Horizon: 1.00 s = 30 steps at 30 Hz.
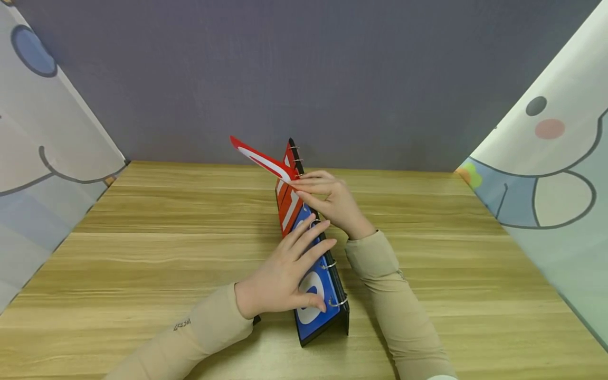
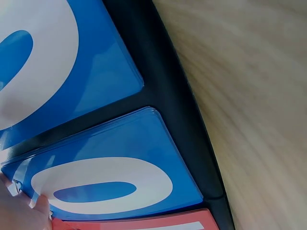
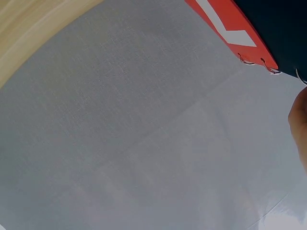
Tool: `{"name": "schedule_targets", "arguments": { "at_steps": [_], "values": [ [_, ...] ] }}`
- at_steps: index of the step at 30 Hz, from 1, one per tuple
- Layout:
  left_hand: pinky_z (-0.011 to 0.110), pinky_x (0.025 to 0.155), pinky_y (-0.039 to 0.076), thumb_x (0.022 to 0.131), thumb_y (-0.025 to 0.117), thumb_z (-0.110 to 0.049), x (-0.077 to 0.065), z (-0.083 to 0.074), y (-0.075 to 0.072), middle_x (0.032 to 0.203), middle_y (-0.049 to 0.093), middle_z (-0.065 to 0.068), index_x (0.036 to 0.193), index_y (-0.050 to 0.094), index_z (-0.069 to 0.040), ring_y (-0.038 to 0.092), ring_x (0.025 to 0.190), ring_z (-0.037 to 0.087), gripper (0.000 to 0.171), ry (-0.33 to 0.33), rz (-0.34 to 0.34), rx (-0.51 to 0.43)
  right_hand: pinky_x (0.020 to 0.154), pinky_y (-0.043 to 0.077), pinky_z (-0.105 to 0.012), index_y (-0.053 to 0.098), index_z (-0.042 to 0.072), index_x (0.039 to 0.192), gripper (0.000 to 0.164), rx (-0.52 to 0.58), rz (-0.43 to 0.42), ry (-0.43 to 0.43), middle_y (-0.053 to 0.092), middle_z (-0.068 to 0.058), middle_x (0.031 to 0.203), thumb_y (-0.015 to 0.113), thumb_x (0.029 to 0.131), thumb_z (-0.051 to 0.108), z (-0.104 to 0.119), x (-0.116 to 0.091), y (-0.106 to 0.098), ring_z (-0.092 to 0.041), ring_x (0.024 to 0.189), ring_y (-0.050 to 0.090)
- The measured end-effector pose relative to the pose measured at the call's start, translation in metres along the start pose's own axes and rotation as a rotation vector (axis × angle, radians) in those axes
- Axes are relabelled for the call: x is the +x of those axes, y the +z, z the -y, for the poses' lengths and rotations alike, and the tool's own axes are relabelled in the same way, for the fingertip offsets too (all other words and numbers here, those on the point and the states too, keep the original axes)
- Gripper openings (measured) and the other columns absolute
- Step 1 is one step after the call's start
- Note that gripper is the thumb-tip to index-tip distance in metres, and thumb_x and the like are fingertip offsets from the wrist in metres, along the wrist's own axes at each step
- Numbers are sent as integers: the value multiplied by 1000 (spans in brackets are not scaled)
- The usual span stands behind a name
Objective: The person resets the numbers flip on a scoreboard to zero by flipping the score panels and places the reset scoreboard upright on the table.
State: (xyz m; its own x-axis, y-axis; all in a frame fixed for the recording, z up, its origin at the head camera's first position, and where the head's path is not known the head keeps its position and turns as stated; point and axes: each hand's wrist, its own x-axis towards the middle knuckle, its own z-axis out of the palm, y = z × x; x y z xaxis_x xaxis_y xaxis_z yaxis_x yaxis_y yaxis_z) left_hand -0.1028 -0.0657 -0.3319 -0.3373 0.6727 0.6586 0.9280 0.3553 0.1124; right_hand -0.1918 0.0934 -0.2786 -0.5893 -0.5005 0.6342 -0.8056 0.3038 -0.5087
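Note:
A tabletop flip scoreboard (image 1: 343,311) with a black stand and metal rings is propped up like a tent. My right hand (image 1: 334,203) pinches a red number card (image 1: 261,161) close to its rings, and that card sticks out to the left, lifted off the board. Over the blue number cards (image 1: 311,327), my left hand (image 1: 280,274) spreads its fingers, with the fingertips at the ringed edge. In the left wrist view two blue cards (image 2: 158,187) bear white zeros, and a fingertip overlaps the lower one. The right wrist view catches a red card (image 3: 225,28) hanging from rings.
The scoreboard stands on a wood-grain table (image 1: 166,227). A grey panel (image 1: 304,79) rises behind the table's back edge. Cartoon-printed panels (image 1: 556,158) line the sides. Something small and black (image 1: 257,320) shows beside the left cuff.

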Motion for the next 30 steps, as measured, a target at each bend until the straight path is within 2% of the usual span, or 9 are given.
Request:
{"name": "schedule_targets", "arguments": {
  "at_steps": [4, 11, 14, 18, 21, 24, 30],
  "values": [
    [51, 114, 18, 86, 21, -70, 0, 0, -1, 151, 24, 20, 145, 28, -7, 12, 143, 41, 87, -3, 0, -6, 88, 49, -30, 70, -3, 107, 22, -27, -34, -19, 70, -15, 109, 63, 88, 5, 1, 1, 1, -27, 109, 59],
    [51, 114, 17, 86, 20, -70, 0, -1, -1, 152, 22, 20, 145, 27, -7, 11, 144, 40, 87, -9, 8, -12, 91, 47, -32, 70, -5, 104, 21, -78, -222, -1, 70, -19, 103, 63, 88, 6, 0, 2, 8, -32, 103, 61],
    [51, 114, 17, 86, 20, -70, -1, -1, -1, 152, 23, 20, 145, 27, -7, 12, 144, 40, 87, -9, 9, -8, 92, 46, -30, 71, -4, 103, 20, -73, -238, -41, 70, -18, 102, 64, 87, 4, -2, 1, 8, -32, 103, 60],
    [51, 114, 18, 86, 19, -70, 0, 0, 0, 152, 23, 20, 144, 28, -6, 13, 143, 40, 87, -3, 0, 0, 94, 45, -30, 72, -3, 103, 19, -64, -193, -132, 71, -16, 102, 64, 85, 1, -5, 2, 8, -30, 104, 59],
    [50, 114, 18, 86, 20, -70, 0, 0, 0, 152, 23, 20, 143, 31, -5, 13, 143, 41, 88, 2, -7, 0, 93, 45, -31, 72, -3, 103, 19, -56, -146, -144, 71, -16, 102, 64, 85, 0, -6, 3, 7, -29, 106, 58],
    [50, 114, 18, 85, 20, -70, 1, -1, 0, 152, 23, 20, 141, 33, -3, 13, 143, 41, 89, 2, -9, -5, 94, 44, -31, 72, 0, 103, 19, -68, -75, -89, 71, -13, 104, 61, 88, 5, -4, 2, 5, -27, 109, 56],
    [50, 114, 18, 85, 21, -71, 0, -1, 0, 152, 22, 19, 143, 31, -5, 12, 143, 41, 88, -11, 4, -13, 96, 43, -34, 72, 5, 101, 23, -69, 63, 89, 69, -9, 107, 52, 96, 16, 1, 2, 1, -24, 119, 50]
  ]
}}
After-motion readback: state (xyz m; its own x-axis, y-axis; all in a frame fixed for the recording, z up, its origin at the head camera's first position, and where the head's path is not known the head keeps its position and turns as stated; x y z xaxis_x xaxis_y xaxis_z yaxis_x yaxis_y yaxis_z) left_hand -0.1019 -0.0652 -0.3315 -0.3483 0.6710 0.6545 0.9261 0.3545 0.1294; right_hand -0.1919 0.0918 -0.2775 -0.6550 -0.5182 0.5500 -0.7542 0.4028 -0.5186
